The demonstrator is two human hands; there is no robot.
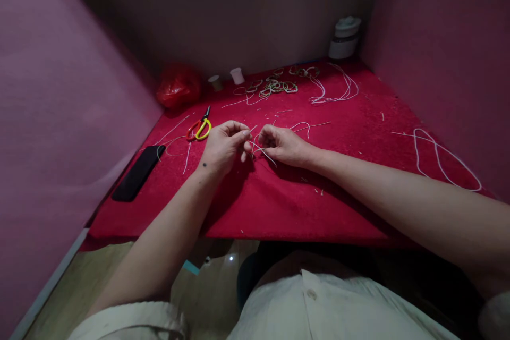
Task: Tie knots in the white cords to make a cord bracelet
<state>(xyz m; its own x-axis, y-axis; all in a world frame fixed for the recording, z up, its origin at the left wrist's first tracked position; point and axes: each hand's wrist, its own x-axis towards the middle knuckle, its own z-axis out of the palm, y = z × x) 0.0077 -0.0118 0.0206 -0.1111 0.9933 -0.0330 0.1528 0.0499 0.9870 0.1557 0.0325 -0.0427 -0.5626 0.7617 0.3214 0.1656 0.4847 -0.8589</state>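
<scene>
Left hand point(223, 146), right hand point(283, 144) pinch cord point(266, 154) — scissors point(200, 128) near, cloth point(279, 207) edge far.

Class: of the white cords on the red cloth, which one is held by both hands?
The short cord pinched between the left hand and right hand; the big loop at right and the bundle at back lie untouched.

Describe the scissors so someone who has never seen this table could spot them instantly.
On the red table, look left of the left hand, which pinches a white cord. The scissors lie flat there, beyond a black phone. Only they have bright loop handles, one orange, one yellow.
</scene>
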